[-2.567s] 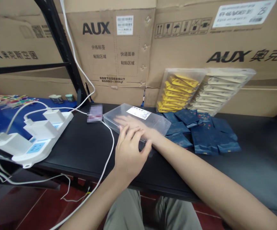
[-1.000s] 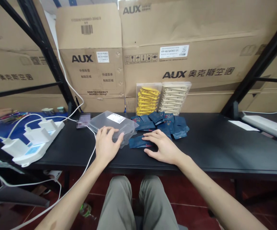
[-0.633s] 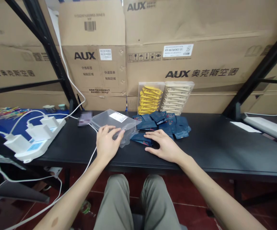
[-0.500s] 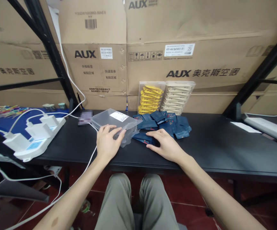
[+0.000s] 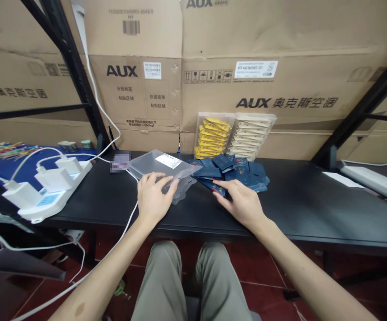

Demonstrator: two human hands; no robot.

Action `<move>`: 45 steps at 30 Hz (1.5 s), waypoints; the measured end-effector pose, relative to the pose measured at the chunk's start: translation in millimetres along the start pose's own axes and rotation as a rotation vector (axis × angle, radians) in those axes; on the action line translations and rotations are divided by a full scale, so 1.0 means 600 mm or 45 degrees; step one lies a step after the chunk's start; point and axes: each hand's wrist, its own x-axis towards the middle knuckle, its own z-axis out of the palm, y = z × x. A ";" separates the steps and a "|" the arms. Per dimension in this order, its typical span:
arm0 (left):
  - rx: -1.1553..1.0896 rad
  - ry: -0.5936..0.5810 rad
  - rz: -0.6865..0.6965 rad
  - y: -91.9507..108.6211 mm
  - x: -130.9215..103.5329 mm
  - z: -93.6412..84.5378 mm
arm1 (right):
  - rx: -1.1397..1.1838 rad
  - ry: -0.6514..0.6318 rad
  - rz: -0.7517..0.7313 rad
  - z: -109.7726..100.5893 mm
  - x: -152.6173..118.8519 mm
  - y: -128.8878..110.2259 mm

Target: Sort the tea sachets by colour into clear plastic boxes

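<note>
My left hand (image 5: 155,196) lies over the near edge of a clear plastic box (image 5: 143,162) with a white label on top, its thumb and fingers curled about that edge. Part of the box is hidden under the fingers. To the right, my right hand (image 5: 242,200) is at the near side of a loose heap of dark blue packets (image 5: 257,174). Its thumb and fingers are apart, with the fingertips touching a blue packet (image 5: 215,185) at the front of the heap. I cannot see the underside of that hand.
Behind the heap stand a clear box of yellow packets (image 5: 213,136) and one of cream packets (image 5: 252,136), against cardboard (image 5: 210,100). A power strip (image 5: 55,196) with white plugs and cables is at the left of the black table (image 5: 300,205). Black shelf posts rise at both sides.
My right hand has shifted a little to the right, and the front blue packet now lies closer to the heap. My left hand remains at the plastic box. The whole view has shifted slightly.
</note>
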 end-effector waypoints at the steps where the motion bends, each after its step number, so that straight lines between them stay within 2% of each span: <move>1: -0.002 -0.003 0.000 0.000 0.000 0.000 | 0.024 -0.001 -0.061 -0.001 0.003 -0.003; 4: -0.002 -0.007 0.001 0.000 0.000 -0.002 | 0.035 -0.029 -0.207 0.000 0.009 -0.011; 7: 0.004 -0.009 0.024 0.002 0.001 -0.002 | -0.018 -0.058 -0.243 0.013 0.017 -0.020; 12: 0.039 0.002 0.100 0.004 -0.001 -0.002 | 0.016 -0.212 -0.089 0.047 0.039 -0.046; 17: 0.053 0.011 0.178 0.005 -0.004 -0.002 | 0.290 -0.361 0.117 0.083 0.059 -0.073; 21: 0.054 0.005 0.186 0.004 -0.005 -0.002 | 0.515 -0.423 0.207 0.115 0.068 -0.085; 27: 0.035 0.019 0.185 0.005 -0.004 -0.003 | 0.819 -0.451 0.423 0.147 0.092 -0.071; 31: 0.027 0.012 0.175 0.007 -0.003 -0.005 | 0.973 -0.608 0.459 0.157 0.126 -0.047; 34: 0.016 -0.008 0.144 0.008 -0.003 -0.005 | 0.905 -0.709 0.398 0.167 0.153 -0.036; 40: -0.010 -0.006 0.123 0.006 -0.002 -0.002 | 0.851 -0.738 0.368 0.199 0.182 -0.038; 43: -0.029 -0.006 0.118 0.005 -0.001 -0.002 | 0.866 -0.784 0.487 0.221 0.188 -0.043; 45: -0.028 -0.002 0.106 0.004 0.000 -0.001 | 0.841 -0.743 0.629 0.235 0.192 -0.048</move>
